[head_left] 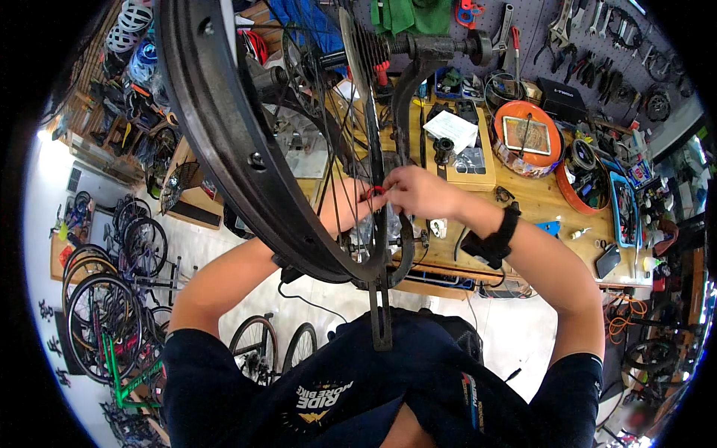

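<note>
A black bicycle wheel rim [250, 149] with thin spokes stands upright in front of me, held in a dark truing stand [409, 89]. Its cassette [371, 46] shows near the top. My right hand [420, 192] is at the right side of the wheel, with thumb and fingers pinched together. My left hand [349, 200] reaches in from the left, partly hidden behind the rim and spokes, its fingers closed. Between the fingertips of both hands is a small red spoke wrench [376, 192], mostly covered by the fingers, close to the spokes.
Behind the wheel runs a wooden workbench [478, 216] with a cardboard box [470, 168], an orange round tub [526, 142] and a blue tray [626, 209] of tools. Tools hang on a pegboard [523, 56]. Several bicycles [112, 299] stand at the left.
</note>
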`<state>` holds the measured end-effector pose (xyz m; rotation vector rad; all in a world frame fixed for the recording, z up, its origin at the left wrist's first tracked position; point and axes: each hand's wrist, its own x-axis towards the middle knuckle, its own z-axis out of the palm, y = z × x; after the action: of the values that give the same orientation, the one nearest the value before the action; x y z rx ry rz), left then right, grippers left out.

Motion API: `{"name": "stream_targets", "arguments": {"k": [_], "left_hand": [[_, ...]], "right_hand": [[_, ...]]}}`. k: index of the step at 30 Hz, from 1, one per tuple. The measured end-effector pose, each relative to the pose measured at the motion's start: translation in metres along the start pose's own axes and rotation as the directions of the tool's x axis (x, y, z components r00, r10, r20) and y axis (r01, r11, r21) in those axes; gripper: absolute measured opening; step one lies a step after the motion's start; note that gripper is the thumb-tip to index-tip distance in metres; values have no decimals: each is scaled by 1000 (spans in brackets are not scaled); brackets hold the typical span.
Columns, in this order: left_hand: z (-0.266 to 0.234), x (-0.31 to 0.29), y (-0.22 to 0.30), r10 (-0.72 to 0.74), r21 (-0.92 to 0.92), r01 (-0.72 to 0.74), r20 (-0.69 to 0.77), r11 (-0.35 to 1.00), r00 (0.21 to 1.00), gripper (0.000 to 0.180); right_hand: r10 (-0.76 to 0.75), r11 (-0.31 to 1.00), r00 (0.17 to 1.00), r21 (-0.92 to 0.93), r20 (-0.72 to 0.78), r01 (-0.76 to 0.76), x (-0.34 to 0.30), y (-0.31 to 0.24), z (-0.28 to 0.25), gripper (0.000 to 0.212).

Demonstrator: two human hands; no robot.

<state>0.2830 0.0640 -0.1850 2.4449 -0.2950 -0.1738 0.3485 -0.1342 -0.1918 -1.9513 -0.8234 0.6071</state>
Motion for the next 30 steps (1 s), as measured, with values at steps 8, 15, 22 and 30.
{"name": "stream_targets", "arguments": {"k": [8,15,22,30], "left_hand": [[-24,-22,-74,131,-614,-13,147,789,980,36],[-14,-19,-6,140,-533,-249,-238,809,961,78],[-8,-9,8,10,-655,-191,-270,731,963,74],[-16,-16,-5,-76,-842,-62,-121,536,990,46]], "right_hand": [[92,959,993,-262,-71,-107,31,-7,28,62],[-128,975,965,-151,227,165,75,49,32,36],[-230,961,917,224,327,161,77,66,30,27],[-157,878,988,-460,-8,136,20,-16,14,31]]}}
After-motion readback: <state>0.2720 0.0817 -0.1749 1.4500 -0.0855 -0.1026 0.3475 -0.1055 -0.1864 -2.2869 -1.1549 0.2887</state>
